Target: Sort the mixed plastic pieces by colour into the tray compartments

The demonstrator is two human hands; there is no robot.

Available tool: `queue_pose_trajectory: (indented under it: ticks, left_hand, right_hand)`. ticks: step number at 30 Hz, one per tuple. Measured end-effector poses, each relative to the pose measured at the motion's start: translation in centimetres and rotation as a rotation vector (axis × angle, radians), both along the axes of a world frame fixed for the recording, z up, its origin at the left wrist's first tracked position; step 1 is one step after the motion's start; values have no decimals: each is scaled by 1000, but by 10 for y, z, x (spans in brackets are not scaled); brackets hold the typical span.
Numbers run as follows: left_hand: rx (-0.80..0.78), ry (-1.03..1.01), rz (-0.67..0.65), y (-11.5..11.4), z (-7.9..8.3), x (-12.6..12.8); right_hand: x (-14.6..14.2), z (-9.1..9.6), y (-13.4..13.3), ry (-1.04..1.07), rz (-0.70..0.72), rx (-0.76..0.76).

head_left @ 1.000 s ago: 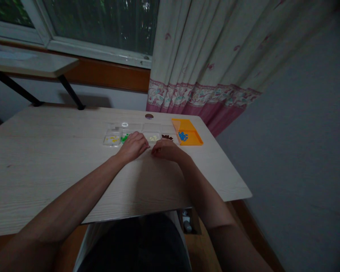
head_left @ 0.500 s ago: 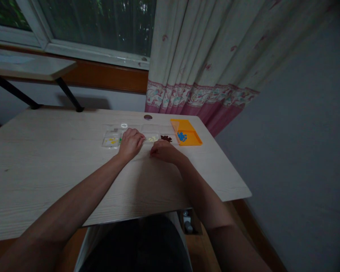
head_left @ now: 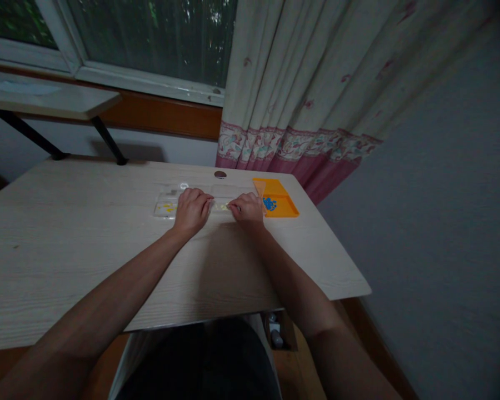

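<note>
A clear plastic tray (head_left: 165, 209) with several small compartments lies on the far part of the wooden table (head_left: 87, 244). Yellow pieces sit in its left compartment and pale pieces (head_left: 221, 206) in a middle one. My left hand (head_left: 191, 209) rests on the tray with fingers curled down, covering the compartment beside the yellow one. My right hand (head_left: 246, 206) lies over the tray's right end, fingertips pinched together toward the pale pieces. What either hand grips is hidden. An orange tray (head_left: 282, 206) holding blue pieces (head_left: 269, 203) lies just right of my right hand.
A small dark round spot (head_left: 220, 174) marks the table's far edge. A patterned curtain (head_left: 300, 94) hangs behind the table on the right and a window (head_left: 150, 33) on the left. A second tabletop (head_left: 45, 97) on black legs stands at the back left. The table's right edge is close to the wall.
My right hand moved forward from the bare table onto the tray's right end, now covering the dark pieces. My left hand shifted forward onto the tray, hiding the green pieces.
</note>
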State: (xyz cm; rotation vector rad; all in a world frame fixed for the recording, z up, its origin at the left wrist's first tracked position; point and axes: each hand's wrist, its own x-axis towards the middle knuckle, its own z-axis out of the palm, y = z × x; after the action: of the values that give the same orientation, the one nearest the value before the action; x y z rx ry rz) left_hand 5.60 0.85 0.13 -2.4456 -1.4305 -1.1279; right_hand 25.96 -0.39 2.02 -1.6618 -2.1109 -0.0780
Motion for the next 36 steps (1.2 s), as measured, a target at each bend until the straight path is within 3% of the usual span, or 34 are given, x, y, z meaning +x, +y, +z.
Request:
queue_pose_trajectory:
  ticks: [5, 10, 15, 18, 23, 28, 32, 36]
  left_hand:
    - [63, -74, 105, 0, 16, -11]
    - [76, -127, 211, 15, 38, -49]
    - [-14, 109, 159, 35, 45, -101]
    - [-90, 258, 120, 45, 43, -119]
    - [-184, 455, 74, 55, 43, -122]
    - [-179, 483, 124, 44, 47, -115]
    - [-190, 497, 139, 25, 41, -112]
    - [-168, 446, 70, 6, 24, -111]
  right_hand:
    - [0, -5, 4, 9, -38, 40]
    - [1, 1, 0, 48, -79, 108]
    - [-2, 20, 1, -51, -78, 187]
    - [-9, 36, 10, -130, -59, 179]
    - [-23, 56, 39, -244, 54, 113]
    - [-30, 64, 58, -356, 37, -33]
    - [-29, 61, 47, -385, 43, 24]
    - [-25, 48, 23, -407, 84, 38]
